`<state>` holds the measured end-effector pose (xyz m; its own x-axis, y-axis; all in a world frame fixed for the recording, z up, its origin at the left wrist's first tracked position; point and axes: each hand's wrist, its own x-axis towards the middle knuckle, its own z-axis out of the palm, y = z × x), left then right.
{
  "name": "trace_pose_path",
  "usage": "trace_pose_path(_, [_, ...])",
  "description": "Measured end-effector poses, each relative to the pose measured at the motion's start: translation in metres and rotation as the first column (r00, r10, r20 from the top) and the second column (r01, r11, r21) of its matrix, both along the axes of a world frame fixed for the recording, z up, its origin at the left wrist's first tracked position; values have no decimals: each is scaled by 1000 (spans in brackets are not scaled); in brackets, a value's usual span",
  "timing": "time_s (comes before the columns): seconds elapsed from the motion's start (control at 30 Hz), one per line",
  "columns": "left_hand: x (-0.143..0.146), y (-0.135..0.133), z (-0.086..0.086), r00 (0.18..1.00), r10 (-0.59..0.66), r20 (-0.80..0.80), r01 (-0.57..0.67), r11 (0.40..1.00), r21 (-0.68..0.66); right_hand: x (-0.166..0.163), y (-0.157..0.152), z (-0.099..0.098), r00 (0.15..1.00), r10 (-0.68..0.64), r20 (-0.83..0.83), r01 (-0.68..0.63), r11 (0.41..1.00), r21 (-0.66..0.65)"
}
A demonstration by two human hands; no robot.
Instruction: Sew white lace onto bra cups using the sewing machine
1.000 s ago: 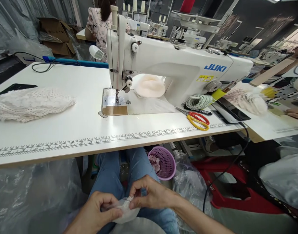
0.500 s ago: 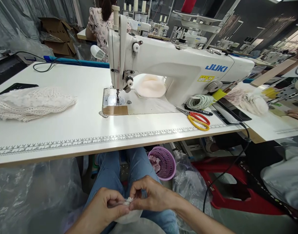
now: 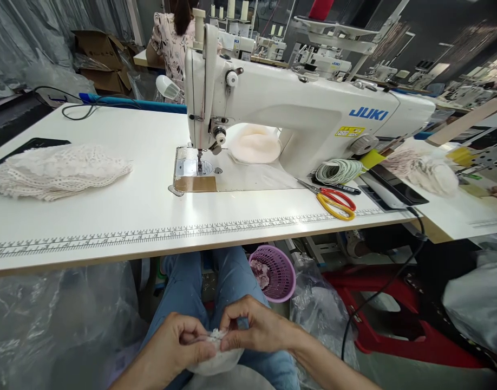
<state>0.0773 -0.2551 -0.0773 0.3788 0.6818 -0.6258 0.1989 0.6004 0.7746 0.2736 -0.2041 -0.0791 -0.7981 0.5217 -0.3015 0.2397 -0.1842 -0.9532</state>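
Over my lap, below the table edge, both hands pinch a small white fabric piece with a lacy edge (image 3: 216, 362). My left hand (image 3: 177, 346) grips its left side between thumb and fingers. On the right, my right hand (image 3: 250, 327) holds the upper edge close to the left fingertips. The piece hangs down in a rounded, cup-like shape; part of it is hidden behind the fingers. In front of me stands a white sewing machine (image 3: 309, 103), its presser foot (image 3: 200, 161) over the metal plate, with no fabric seen under it.
White lace pieces (image 3: 61, 170) lie stacked on the table's left. Pale round fabric (image 3: 254, 145) rests under the machine arm. Scissors (image 3: 333, 203) and a coil of green cord (image 3: 338, 171) lie to the right. A purple basket (image 3: 279, 273) stands below. Another person (image 3: 171, 49) sits behind.
The fingers of my right hand have shifted slightly right along the fabric edge, and more of the white piece shows between the hands. The whole view has moved a little.
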Motion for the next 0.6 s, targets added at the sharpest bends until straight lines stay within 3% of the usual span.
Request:
trace_pose_path(0.27, [3, 4, -1, 998, -27, 59, 29, 999, -43, 2, 1, 2, 998, 36, 55, -43, 991, 130])
trace_pose_path(0.47, [6, 3, -11, 1000, -1, 4, 1, 999, 40, 4, 3, 8, 982, 58, 178, -108, 951, 290])
trace_pose_path(0.6, [6, 0, -19, 986, -99, -133, 95, 995, -40, 7, 0, 6, 974, 117, 192, -189, 892, 411])
